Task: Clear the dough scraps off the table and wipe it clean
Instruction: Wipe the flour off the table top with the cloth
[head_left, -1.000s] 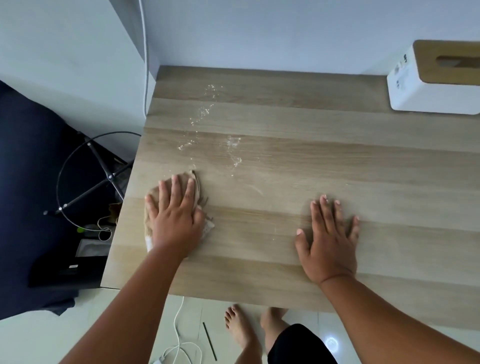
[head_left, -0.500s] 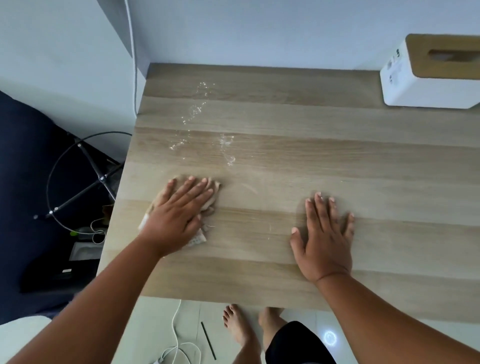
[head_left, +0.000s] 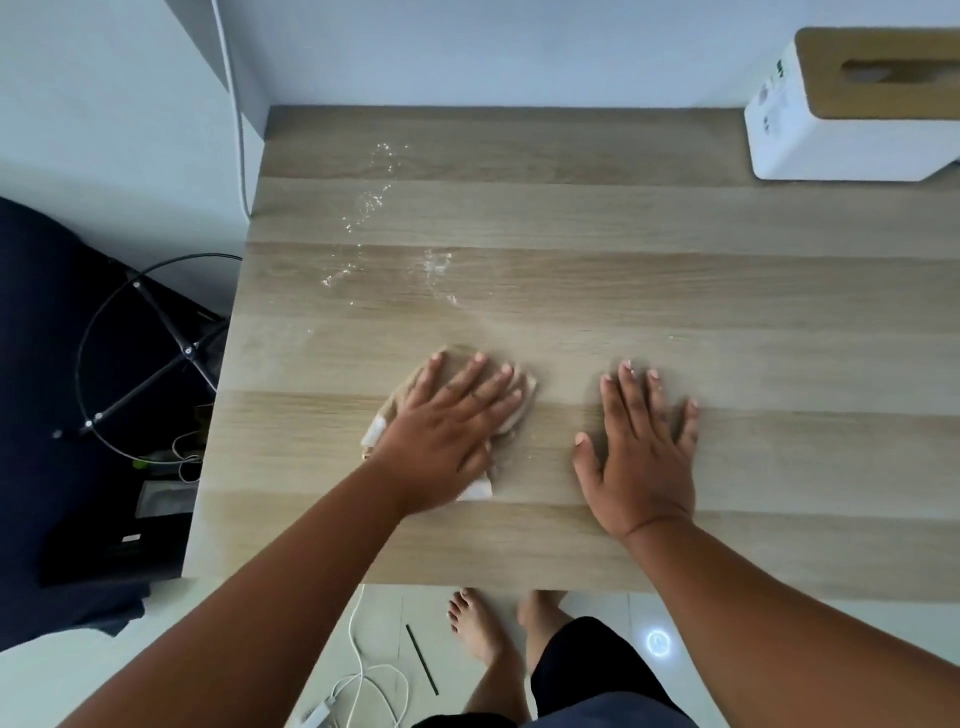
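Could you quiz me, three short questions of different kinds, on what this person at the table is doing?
1. True or false: the right hand is holding the cloth.
2. Where do the white specks lie relative to the cloth? A) nearer the wall B) nearer the person C) under the white box
3. Fill in: the left hand presses flat on the ____.

Key:
1. False; it lies flat on the bare table.
2. A; the white box stands at the far right corner, away from them.
3. cloth
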